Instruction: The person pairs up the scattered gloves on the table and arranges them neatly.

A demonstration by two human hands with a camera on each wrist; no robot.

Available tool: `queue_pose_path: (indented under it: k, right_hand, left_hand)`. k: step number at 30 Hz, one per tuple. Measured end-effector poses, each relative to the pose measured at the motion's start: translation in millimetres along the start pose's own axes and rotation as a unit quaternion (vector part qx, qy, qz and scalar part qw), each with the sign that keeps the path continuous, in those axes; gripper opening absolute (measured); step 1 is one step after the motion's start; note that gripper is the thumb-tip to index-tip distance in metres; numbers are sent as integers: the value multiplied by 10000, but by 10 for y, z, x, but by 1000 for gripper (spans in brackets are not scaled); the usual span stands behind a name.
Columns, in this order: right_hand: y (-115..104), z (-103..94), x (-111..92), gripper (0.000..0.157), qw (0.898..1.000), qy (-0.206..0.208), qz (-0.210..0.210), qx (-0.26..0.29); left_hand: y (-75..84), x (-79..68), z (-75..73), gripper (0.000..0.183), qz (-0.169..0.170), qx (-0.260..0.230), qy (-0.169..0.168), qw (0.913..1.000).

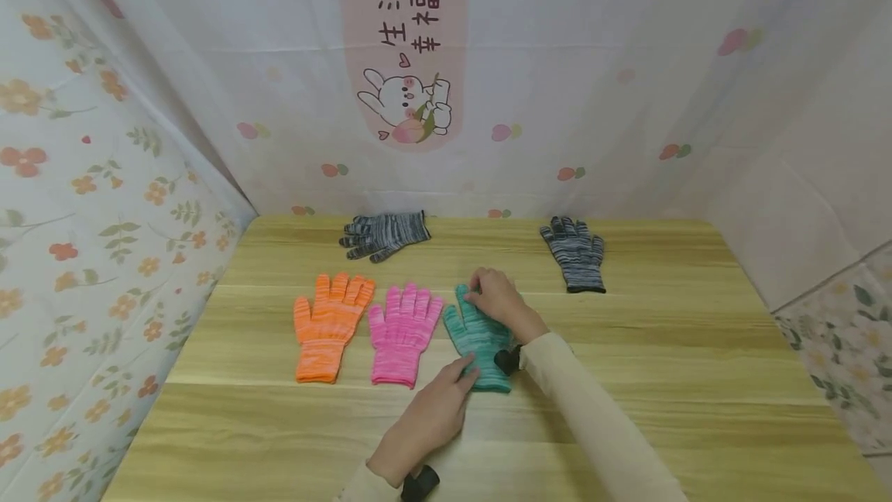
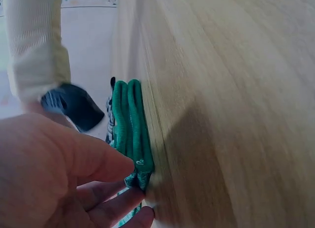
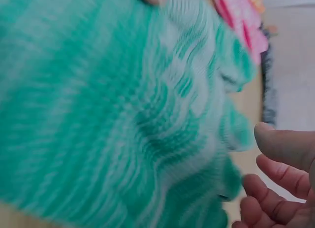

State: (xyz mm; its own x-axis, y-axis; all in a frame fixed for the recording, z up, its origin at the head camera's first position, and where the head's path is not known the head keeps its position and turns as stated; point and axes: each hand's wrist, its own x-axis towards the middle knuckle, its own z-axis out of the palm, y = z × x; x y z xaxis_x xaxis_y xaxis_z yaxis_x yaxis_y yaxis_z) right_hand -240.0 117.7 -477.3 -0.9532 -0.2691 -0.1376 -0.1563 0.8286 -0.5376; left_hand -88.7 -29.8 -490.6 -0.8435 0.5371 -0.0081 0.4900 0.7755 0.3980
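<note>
A green-and-white knit glove [image 1: 481,339] lies on the table with its fingers pointing away from me. Its cuff [image 2: 133,124] shows stacked green rims in the left wrist view. My left hand [image 1: 435,409] touches the cuff's left side, thumb and fingers loosely spread. Over the glove's fingertips is my right hand [image 1: 498,297]; in the right wrist view its bent fingers [image 3: 280,176] are beside the glove's finger ends, with a gap between thumb and fingers. To the left lie a pink glove [image 1: 404,335] and an orange glove [image 1: 327,328], both fingers-up.
Two grey-black knit gloves lie farther back: one sideways [image 1: 386,235] at the back left, one upright [image 1: 573,254] at the back right. Printed cloth [image 1: 557,84] hangs behind the wooden table [image 1: 662,378], with flowered cloth [image 1: 104,200] along the left side.
</note>
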Motion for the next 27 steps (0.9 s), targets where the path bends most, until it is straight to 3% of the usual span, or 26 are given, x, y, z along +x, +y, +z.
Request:
queue_pose_path:
  k: [6, 10, 15, 22, 27]
  right_hand:
    - [9, -126, -343, 16, 9960, -195, -716, 507]
    - [73, -151, -651, 13, 9953, -522, -649, 498]
    - [175, -79, -938, 37, 9949, -662, -417, 641]
    - [317, 64, -1095, 57, 9917, -634, -407, 1040]
    - [368, 114, -1095, 60, 9902, -661, -302, 1195]
  left_hand:
    - [-36, 31, -5, 37, 32, -66, 8, 10000]
    - [-41, 48, -5, 38, -43, -177, -94, 9998]
    - [-37, 61, 8, 39, -89, -271, -134, 9995]
    - [-40, 41, 8, 40, -171, -416, -88, 9989]
    - [-79, -34, -36, 40, -711, -321, 543, 9955]
